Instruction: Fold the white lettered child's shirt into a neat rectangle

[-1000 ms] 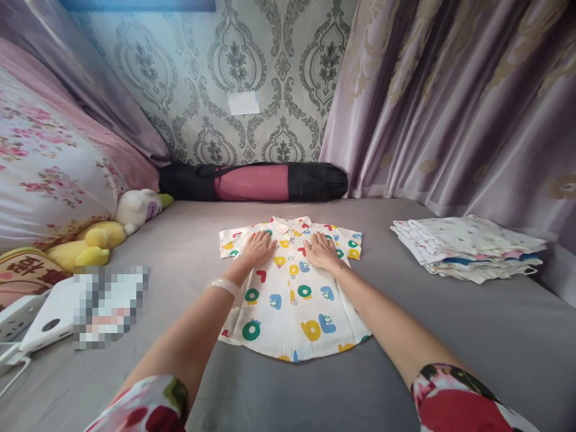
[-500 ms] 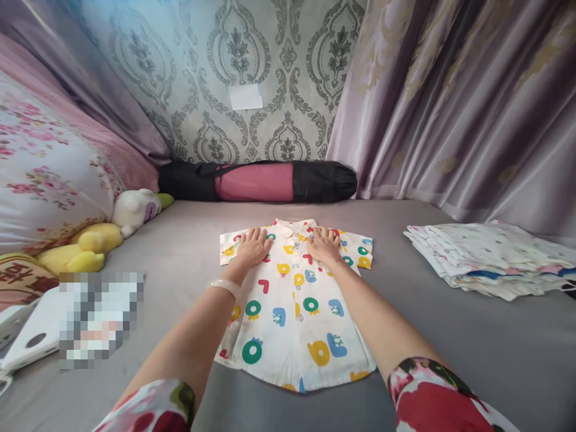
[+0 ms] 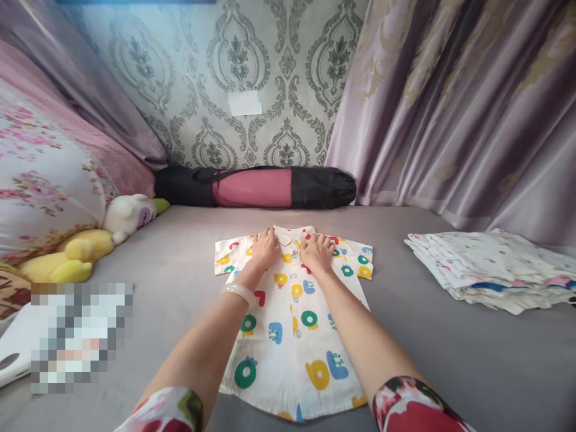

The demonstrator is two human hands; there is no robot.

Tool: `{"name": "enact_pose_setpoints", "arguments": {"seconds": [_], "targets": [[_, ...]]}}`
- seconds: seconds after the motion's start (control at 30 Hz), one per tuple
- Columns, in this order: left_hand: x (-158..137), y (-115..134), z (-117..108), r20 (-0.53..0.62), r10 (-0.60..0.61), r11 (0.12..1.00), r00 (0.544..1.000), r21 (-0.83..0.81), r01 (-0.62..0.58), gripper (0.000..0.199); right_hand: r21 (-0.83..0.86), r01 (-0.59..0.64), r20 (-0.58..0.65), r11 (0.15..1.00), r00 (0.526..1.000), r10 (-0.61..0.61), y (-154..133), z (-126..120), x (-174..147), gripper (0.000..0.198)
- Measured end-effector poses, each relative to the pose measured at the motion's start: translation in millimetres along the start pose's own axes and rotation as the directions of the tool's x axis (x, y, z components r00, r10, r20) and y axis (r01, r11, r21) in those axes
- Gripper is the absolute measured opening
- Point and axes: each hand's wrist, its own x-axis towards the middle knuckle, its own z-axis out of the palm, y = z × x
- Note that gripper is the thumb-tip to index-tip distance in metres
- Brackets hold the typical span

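A small white shirt (image 3: 292,318) printed with coloured letters lies flat, front up, on the grey bed (image 3: 180,264). My left hand (image 3: 265,247) rests palm down on the shirt just left of the collar. My right hand (image 3: 316,251) presses flat just right of the collar. Both hands sit close together near the neckline, fingers spread and pointing away from me. A pale bangle circles my left wrist (image 3: 238,292). Neither hand grips any cloth.
A stack of folded clothes (image 3: 490,270) lies at the right. A black and pink rolled bag (image 3: 256,187) lies along the wall. Plush toys (image 3: 90,240) and a floral pillow (image 3: 40,192) sit at the left, a white device (image 3: 13,348) near the left edge. Curtains hang at the right.
Both hands slid up the shirt from the chest toward the collar and moved closer together. The view shifted slightly forward.
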Motion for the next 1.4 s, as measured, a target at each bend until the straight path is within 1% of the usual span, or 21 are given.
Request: {"name": "enact_pose_setpoints", "arguments": {"seconds": [0.1, 0.2, 0.3, 0.4, 0.5, 0.6, 0.73, 0.83, 0.9, 0.97, 1.07, 1.13, 1.23, 1.33, 1.37, 1.4], "targets": [[2.4, 1.7, 13.0, 0.042, 0.017, 0.999, 0.999, -0.034, -0.015, 0.056, 0.005, 0.009, 0.022, 1.0, 1.0, -0.009, 2.4, 2.9, 1.9, 0.047], [3.5, 4.1, 20.3, 0.078, 0.018, 0.999, 0.997, 0.028, -0.02, 0.061, 0.002, 0.01, 0.047, 1.0, 0.999, -0.01, 2.5, 4.0, 5.2, 0.051], [3.3, 6.1, 20.9, 0.085, 0.015, 0.996, 0.996, 0.088, -0.022, 0.062, -0.005, 0.04, 0.101, 0.999, 0.994, -0.04, -1.3, 4.0, 8.7, 0.054], [3.4, 6.7, 18.4, 0.096, 0.007, 0.996, 0.995, 0.086, -0.016, 0.062, 0.01, 0.114, 0.168, 0.993, 0.979, -0.114, -7.4, 4.4, 11.2, 0.059], [3.7, 5.8, 16.9, 0.083, 0.013, 0.998, 0.996, 0.063, -0.019, 0.061, 0.033, 0.14, 0.229, 0.99, 0.963, -0.144, -11.7, 6.8, 12.6, 0.062], [3.1, 4.5, 17.4, 0.024, 0.033, 0.999, 0.999, 0.042, -0.034, 0.059, 0.038, 0.127, 0.269, 0.991, 0.954, -0.133, -12.1, 9.4, 14.5, 0.063], [0.9, 3.9, 17.7, -0.057, 0.066, 0.997, 0.996, 0.036, -0.064, 0.055, 0.044, 0.126, 0.281, 0.991, 0.95, -0.134, -10.1, 8.3, 16.4, 0.063], [-1.0, 3.1, 15.6, -0.057, 0.066, 0.997, 0.996, 0.046, -0.063, 0.053, 0.046, 0.146, 0.252, 0.988, 0.955, -0.153, -11.9, 4.5, 14.0, 0.061], [-1.8, 1.3, 14.0, -0.051, 0.037, 0.998, 0.998, 0.056, -0.034, 0.053, 0.049, 0.189, 0.229, 0.981, 0.954, -0.195, -15.9, 2.5, 10.1, 0.059], [-2.4, -1.5, 12.8, -0.013, -0.002, 0.998, 1.0, 0.062, 0.003, 0.054, 0.07, 0.252, 0.231, 0.965, 0.937, -0.261, -21.0, 2.1, 5.5, 0.057], [-2.8, -5.4, 12.4, 0.091, -0.027, 0.998, 0.995, 0.065, 0.021, 0.056, 0.098, 0.304, 0.267, 0.948, 0.909, -0.319, -26.5, 4.7, 0.6, 0.056], [-2.9, -6.6, 12.9, 0.129, -0.029, 0.998, 0.991, 0.066, 0.021, 0.057, 0.1, 0.306, 0.277, 0.947, 0.906, -0.321, -27.7, 7.4, -0.6, 0.056], [-2.7, -6.9, 13.8, 0.128, -0.032, 0.998, 0.991, 0.063, 0.025, 0.057, 0.101, 0.302, 0.273, 0.948, 0.908, -0.318, -27.9, 9.1, -0.3, 0.056], [-2.2, -9.1, 12.8, 0.096, -0.026, 0.998, 0.995, 0.052, 0.021, 0.057, 0.129, 0.296, 0.298, 0.946, 0.899, -0.322, -27.6, 5.3, 1.3, 0.056], [-2.0, -10.9, 11.8, 0.076, -0.036, 0.998, 0.996, 0.054, 0.032, 0.057, 0.138, 0.279, 0.295, 0.95, 0.904, -0.309, -26.8, 3.0, 2.2, 0.056], [-1.9, -13.3, 10.6, 0.05, -0.059, 0.996, 0.997, 0.063, 0.056, 0.057, 0.138, 0.251, 0.273, 0.958, 0.92, -0.28, -25.3, 0.6, 3.2, 0.057]]}}
